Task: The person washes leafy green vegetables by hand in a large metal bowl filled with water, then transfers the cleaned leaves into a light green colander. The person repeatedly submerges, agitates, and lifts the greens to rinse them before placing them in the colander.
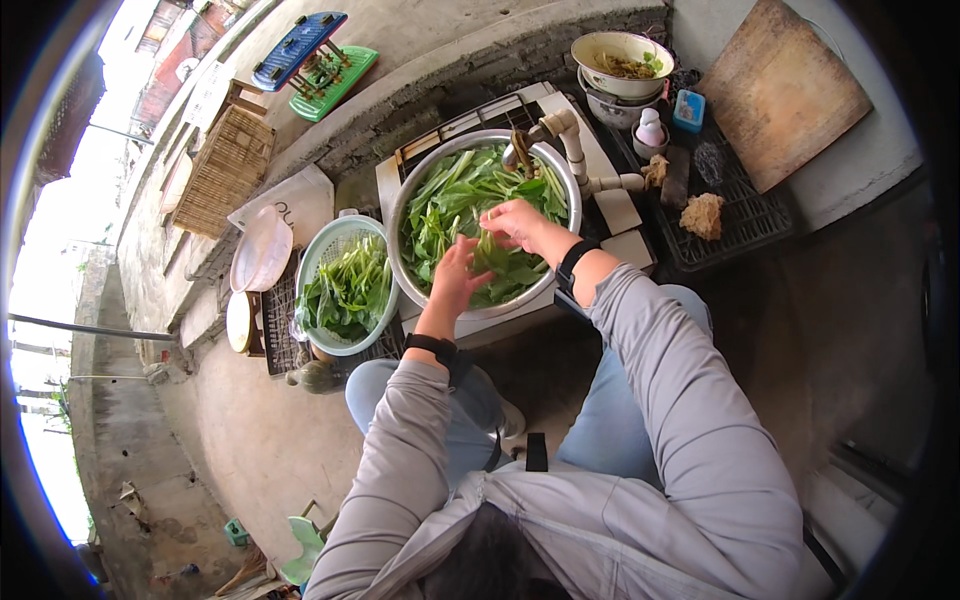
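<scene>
In front of me, a wide metal basin (399, 259) holds leafy greens (469, 180) with pale green stems. My right hand (519, 225) is over the basin, its fingertips pinching a leafy green stem (487, 244). Close beside it, my left hand (452, 281) has its thumb and fingers apart near the same leaves. Whether its fingertips touch them is hard to see. A pale green plastic colander (306, 274) at the left contains more greens (349, 289), stems pointing up and away. Above the basin's far right side hangs a metal tap (517, 150).
White pipes (574, 146) rise at the basin's right. Beyond them are an enamel bowl (585, 64) with plant scraps, a bottle (649, 127) and a scrubbing sponge (702, 216) on a black crate (742, 225). A wooden board (784, 90) leans on the wall. A gourd (315, 377) lies below the colander.
</scene>
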Action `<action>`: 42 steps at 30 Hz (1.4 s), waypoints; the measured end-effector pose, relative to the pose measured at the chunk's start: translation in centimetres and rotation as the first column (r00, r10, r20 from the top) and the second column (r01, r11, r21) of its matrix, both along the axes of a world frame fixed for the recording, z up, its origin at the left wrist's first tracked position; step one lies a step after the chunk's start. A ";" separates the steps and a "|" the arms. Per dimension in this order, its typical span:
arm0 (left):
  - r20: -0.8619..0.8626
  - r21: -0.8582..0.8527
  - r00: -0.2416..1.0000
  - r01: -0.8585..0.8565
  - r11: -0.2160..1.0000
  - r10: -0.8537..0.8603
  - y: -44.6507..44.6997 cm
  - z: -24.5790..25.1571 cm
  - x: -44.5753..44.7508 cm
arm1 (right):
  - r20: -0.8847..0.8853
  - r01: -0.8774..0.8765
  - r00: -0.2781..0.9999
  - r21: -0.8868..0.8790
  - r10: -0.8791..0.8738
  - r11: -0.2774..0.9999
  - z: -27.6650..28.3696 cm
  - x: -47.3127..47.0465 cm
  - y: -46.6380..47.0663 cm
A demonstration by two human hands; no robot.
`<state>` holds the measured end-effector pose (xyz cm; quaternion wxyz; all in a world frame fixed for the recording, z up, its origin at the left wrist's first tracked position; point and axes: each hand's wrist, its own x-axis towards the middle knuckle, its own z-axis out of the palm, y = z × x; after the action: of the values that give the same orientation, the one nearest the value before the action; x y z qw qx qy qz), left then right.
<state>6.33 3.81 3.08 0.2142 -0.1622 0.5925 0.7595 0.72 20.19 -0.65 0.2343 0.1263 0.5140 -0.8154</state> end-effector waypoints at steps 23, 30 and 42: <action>-0.043 -0.295 0.994 0.080 0.952 -0.097 -1.8 1.3 -1.9 | -0.410 0.071 0.908 0.349 0.084 0.934 5.2 0.4 0.5; 0.001 -0.165 0.990 0.143 0.976 -0.144 -2.1 3.8 -1.1 | -0.110 -0.040 0.991 0.313 0.078 0.949 6.5 2.1 1.2; -0.008 0.165 0.983 0.184 0.969 -0.185 -2.0 -0.7 -2.8 | -0.180 0.023 0.982 0.410 0.056 0.912 4.1 2.9 0.8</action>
<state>3.49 1.76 2.39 0.2988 -0.0908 0.5394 0.7820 3.63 21.02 3.44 0.1601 0.0907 0.6945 -0.6956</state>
